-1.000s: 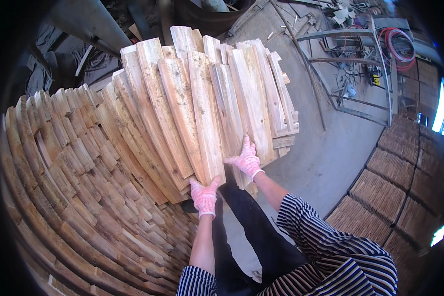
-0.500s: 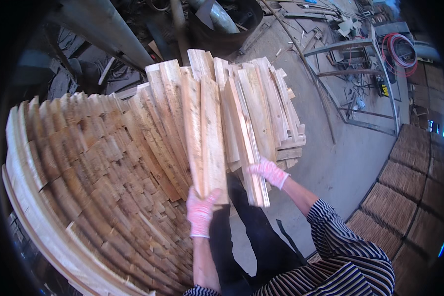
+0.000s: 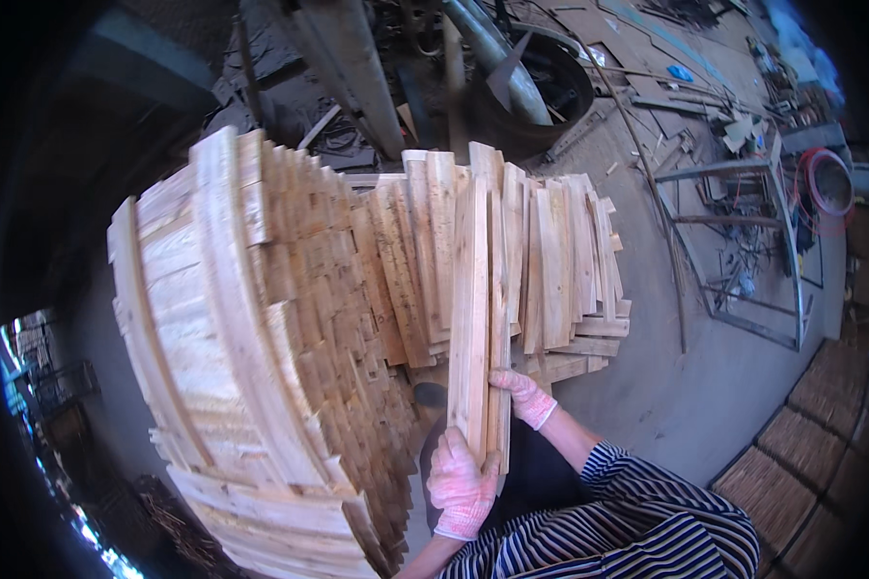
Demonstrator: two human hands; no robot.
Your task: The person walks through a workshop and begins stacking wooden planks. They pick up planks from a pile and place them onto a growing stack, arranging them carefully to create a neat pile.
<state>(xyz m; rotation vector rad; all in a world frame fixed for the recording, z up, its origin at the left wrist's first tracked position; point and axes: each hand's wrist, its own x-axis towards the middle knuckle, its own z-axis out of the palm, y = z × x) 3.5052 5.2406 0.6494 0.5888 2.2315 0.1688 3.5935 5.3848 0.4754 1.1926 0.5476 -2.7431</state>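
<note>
A bundle of long pale wooden boards stands on edge between my hands, pointing away from me. My left hand, in a pink-and-white glove, is closed around the near left end of the boards. The gloved right hand grips their right side, a little farther up. Behind the bundle, a row of loose boards leans on a pile. To the left rises a tall stack of boards, its many board ends facing me.
Wide planks lie over the stack's left side. A metal frame and a coil of hose stand at the far right. Bundled wood slats line the right side. A large round metal tub sits at the back.
Two separate groups of boards, one per hand, are now brought together as one bundle. My right hand has come in toward the left hand. The view has turned toward the left.
</note>
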